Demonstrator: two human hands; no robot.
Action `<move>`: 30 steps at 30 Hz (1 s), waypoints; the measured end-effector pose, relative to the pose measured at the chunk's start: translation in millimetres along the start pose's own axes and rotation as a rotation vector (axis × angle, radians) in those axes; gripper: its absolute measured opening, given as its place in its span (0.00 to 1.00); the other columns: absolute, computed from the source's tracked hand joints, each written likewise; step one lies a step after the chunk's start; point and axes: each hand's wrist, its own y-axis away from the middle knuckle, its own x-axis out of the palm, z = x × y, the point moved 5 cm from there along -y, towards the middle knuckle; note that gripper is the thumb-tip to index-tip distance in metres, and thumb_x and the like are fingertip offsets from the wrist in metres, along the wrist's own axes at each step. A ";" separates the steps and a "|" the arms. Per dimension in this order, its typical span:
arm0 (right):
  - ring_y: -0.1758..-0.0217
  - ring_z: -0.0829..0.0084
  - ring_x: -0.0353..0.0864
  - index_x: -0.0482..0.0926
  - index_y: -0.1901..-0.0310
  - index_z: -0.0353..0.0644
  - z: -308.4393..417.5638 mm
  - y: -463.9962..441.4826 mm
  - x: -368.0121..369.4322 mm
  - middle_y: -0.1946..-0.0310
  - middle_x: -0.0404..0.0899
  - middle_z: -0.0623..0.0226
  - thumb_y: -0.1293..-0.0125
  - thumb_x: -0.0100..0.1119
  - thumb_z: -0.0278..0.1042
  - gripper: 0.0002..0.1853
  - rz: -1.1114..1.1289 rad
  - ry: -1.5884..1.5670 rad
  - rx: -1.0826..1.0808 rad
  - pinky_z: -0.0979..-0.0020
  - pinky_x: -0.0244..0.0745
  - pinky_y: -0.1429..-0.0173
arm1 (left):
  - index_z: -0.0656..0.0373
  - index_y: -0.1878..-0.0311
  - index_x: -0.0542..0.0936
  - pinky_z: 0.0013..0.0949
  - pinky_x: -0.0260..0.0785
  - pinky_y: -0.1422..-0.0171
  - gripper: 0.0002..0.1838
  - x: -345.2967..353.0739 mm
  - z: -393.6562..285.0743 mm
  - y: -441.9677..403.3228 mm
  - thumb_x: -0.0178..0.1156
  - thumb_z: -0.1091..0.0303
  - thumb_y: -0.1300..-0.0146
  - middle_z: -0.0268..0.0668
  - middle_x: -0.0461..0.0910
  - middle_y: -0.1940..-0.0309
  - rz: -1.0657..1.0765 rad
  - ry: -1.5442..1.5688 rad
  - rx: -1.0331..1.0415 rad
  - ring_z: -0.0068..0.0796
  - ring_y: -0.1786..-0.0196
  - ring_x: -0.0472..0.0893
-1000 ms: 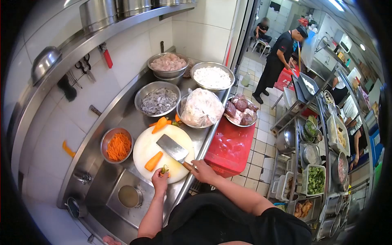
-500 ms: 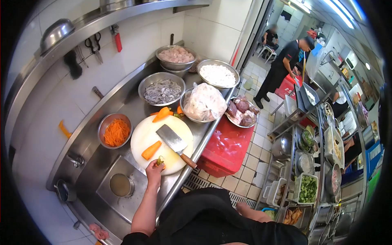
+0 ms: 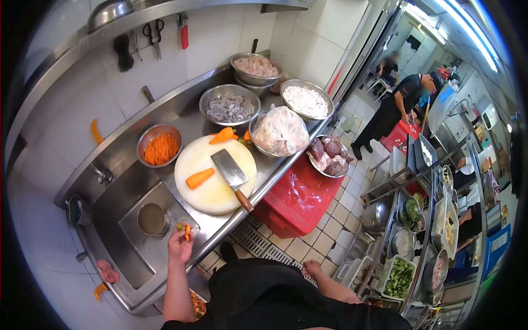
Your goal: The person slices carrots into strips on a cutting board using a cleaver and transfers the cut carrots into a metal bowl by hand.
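Observation:
My left hand (image 3: pixel 179 247) is closed around carrot ends (image 3: pixel 186 231), orange with greenish stalk bits, above the near rim of the sink (image 3: pixel 121 269). A round white cutting board (image 3: pixel 214 201) lies just beyond it. On the board are a peeled carrot piece (image 3: pixel 199 178) and a cleaver (image 3: pixel 229 168), whose wooden handle sticks out over the near edge. Another carrot (image 3: pixel 222 136) rests at the board's far edge. Hanging low at my right side, beside my black apron, is my right hand (image 3: pixel 312 268); its fingers are too unclear to read.
Shredded carrot fills a bowl (image 3: pixel 159 145) left of the board. Behind stand bowls of grey strips (image 3: pixel 230 108), pale meat (image 3: pixel 256 66) and white pieces (image 3: pixel 307 102), plus a bagged bowl (image 3: pixel 280 132). A red bin (image 3: pixel 297 198) stands right; a co-worker (image 3: pixel 399 107) bends farther off.
My left hand has moved off the board toward the sink's near rim, carrying the carrot ends. The view has shifted, and the co-worker bends lower. Cleaver and peeled carrot stay on the board.

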 end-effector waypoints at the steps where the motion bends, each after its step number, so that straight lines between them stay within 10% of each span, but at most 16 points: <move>1: 0.71 0.64 0.89 0.86 0.57 0.41 12.3 5.7 -11.9 0.66 0.88 0.60 0.25 0.60 0.39 0.12 -0.057 -0.323 0.104 0.55 0.87 0.67 | 0.58 0.40 0.81 0.35 0.84 0.46 0.18 -5.6 3.3 10.6 0.59 0.74 0.32 0.42 0.85 0.48 0.017 0.021 -0.011 0.30 0.53 0.85; 7: 0.75 0.69 0.87 0.81 0.53 0.41 11.0 -6.9 -33.0 0.68 0.84 0.65 0.26 0.63 0.33 0.07 -0.021 -0.388 0.097 0.66 0.81 0.77 | 0.56 0.44 0.81 0.39 0.82 0.55 0.17 -46.0 29.5 101.2 0.60 0.58 0.31 0.42 0.85 0.52 0.072 0.115 -0.008 0.36 0.57 0.84; 13: 0.81 0.67 0.81 0.83 0.70 0.41 -30.0 -3.5 -11.6 0.79 0.81 0.60 0.27 0.60 0.42 0.16 0.132 -0.168 0.230 0.58 0.77 0.77 | 0.51 0.47 0.82 0.36 0.81 0.66 0.25 -163.3 95.5 221.7 0.58 0.38 0.21 0.38 0.87 0.60 -0.372 0.020 -0.098 0.31 0.65 0.85; 21: 0.81 0.71 0.78 0.84 0.62 0.44 -22.7 -8.0 -5.3 0.74 0.81 0.69 0.25 0.62 0.35 0.07 0.131 -0.126 0.138 0.64 0.75 0.80 | 0.48 0.51 0.78 0.31 0.71 0.71 0.15 -318.1 172.1 386.0 0.60 0.47 0.23 0.30 0.80 0.66 -1.206 -0.295 -0.427 0.29 0.69 0.79; 30: 0.74 0.71 0.86 0.82 0.58 0.47 33.9 -17.2 -33.2 0.67 0.84 0.68 0.22 0.60 0.37 0.06 0.108 -0.318 0.087 0.66 0.84 0.69 | 0.46 0.54 0.75 0.35 0.63 0.72 0.10 -341.1 172.0 382.9 0.58 0.52 0.23 0.30 0.72 0.70 -1.465 -0.432 -0.559 0.29 0.72 0.72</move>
